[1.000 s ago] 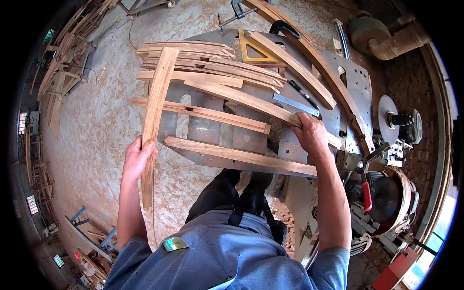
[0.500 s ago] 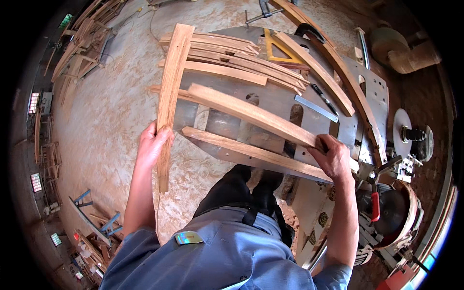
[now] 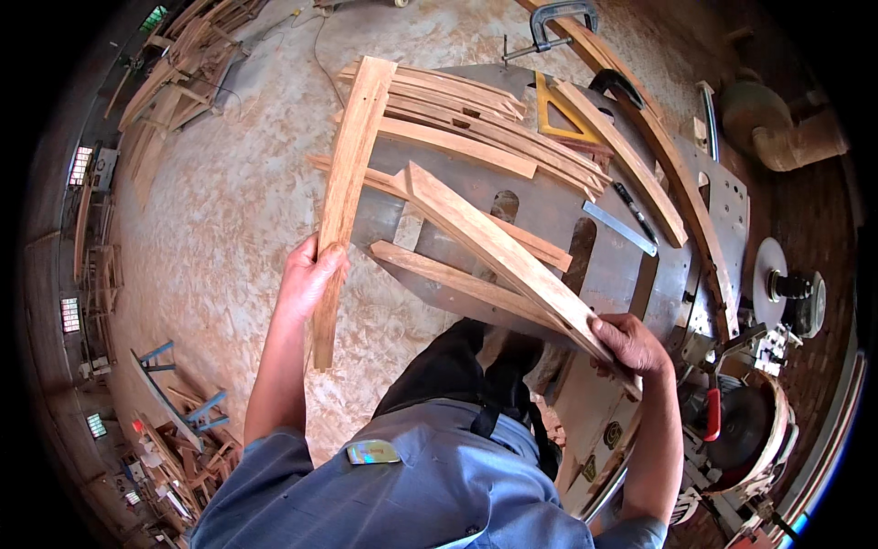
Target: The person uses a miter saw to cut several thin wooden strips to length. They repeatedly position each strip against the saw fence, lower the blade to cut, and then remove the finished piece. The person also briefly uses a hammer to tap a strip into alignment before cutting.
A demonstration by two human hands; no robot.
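My left hand (image 3: 315, 274) is closed around the lower part of a long wooden piece (image 3: 355, 160), held upright in the picture beyond the table's left edge. My right hand (image 3: 633, 344) grips the near end of a second wooden piece (image 3: 498, 245), which slants up and left over the metal table (image 3: 366, 220). Beneath that slanted piece lie two more wooden strips, one near the table's front edge (image 3: 457, 279) and one farther back (image 3: 540, 245). Behind them rests a stack of curved wooden strips (image 3: 485, 128), some with cut slots.
A yellow set square (image 3: 553, 114), a steel ruler (image 3: 619, 228) and a black marker (image 3: 633, 209) lie on the table. A long curved wooden rail (image 3: 681, 178) with clamps (image 3: 558, 23) runs along its right side. At right are a disc (image 3: 770, 282) and a red-handled clamp (image 3: 712, 414).
The right-hand piece has swung to a steeper slant, its near end lower and closer to me. The left-hand piece stays upright. The whole view has shifted slightly.
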